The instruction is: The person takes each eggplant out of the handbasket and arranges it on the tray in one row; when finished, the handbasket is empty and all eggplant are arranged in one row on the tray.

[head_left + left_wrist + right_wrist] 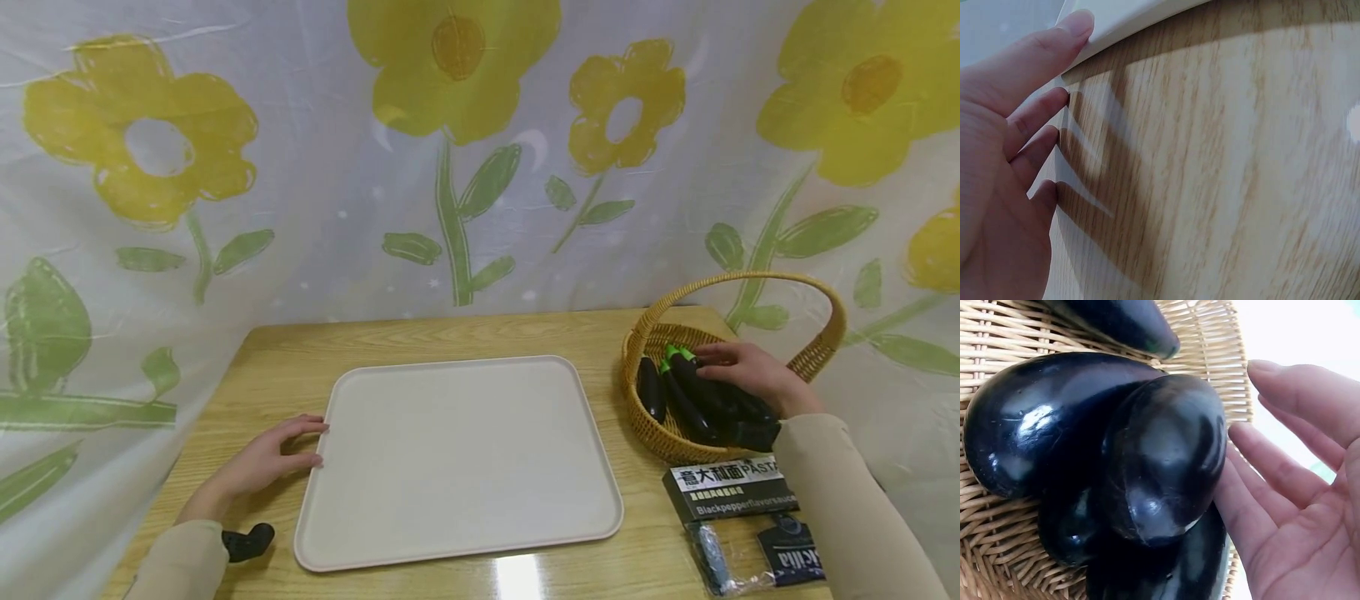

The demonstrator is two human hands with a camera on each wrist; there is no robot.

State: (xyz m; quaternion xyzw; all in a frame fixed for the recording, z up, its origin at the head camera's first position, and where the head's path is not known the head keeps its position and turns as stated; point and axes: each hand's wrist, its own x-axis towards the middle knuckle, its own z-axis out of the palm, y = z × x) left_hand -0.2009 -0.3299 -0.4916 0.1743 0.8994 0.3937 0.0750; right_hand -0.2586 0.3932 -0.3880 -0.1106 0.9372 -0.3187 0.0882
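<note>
My right hand (757, 375) is over a wicker basket (654, 442) on the right, its fingers spread and loosely bent across the pile of dark eggplants (708, 396) with green stem ends. In the right wrist view, fingertips lie right at the side of a glossy, rounded eggplant (1166, 456), and the thumb stands apart from it. At the left edge of a white rectangular tray (457, 458) rests my left hand (262, 454), fingers relaxed. From the left wrist, its thumb (1075, 25) shows against the tray's rim, the other fingers beside it above the wood.
A tall handle (757, 275) arches over the basket. In front of the basket lie a black pasta box (731, 492) and a clear packet (750, 554) with a dark label, both partly behind the right sleeve. A flowered cloth (315, 183) hangs behind the wooden table (450, 333).
</note>
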